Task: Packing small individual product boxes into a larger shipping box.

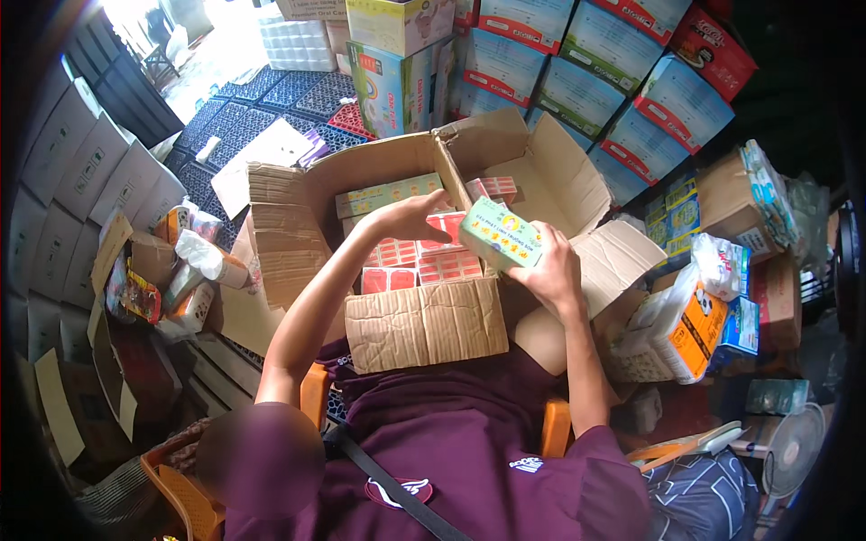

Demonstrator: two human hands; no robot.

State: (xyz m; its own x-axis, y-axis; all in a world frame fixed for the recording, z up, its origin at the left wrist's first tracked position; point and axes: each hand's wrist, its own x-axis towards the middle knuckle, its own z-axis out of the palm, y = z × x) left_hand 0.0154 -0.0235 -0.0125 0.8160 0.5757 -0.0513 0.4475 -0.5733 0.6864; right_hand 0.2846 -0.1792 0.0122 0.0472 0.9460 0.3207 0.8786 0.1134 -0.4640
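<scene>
My right hand (551, 270) grips a pale green carton (502, 234) printed with writing and a small picture, tilted above the right part of an open cardboard box (426, 324). My left hand (409, 216) hovers over the left part of that box with thumb and fingers apart, and nothing shows in its grasp. Below it lie red-and-white small packs (450, 266) in rows. Another green carton (392, 196) rests at the box's far left side, partly behind the left hand. More red packs (497, 187) sit beyond the held carton, partly covered by it.
Stacked blue-and-red cartons (507, 67) rise at the back. White cartons (88, 159) line the left. Wrapped tissue packs (676, 331) stand on the right, near a fan (795, 450). Blue plastic pallets (264, 101) cover the floor behind. Orange chair arms (556, 429) flank my body.
</scene>
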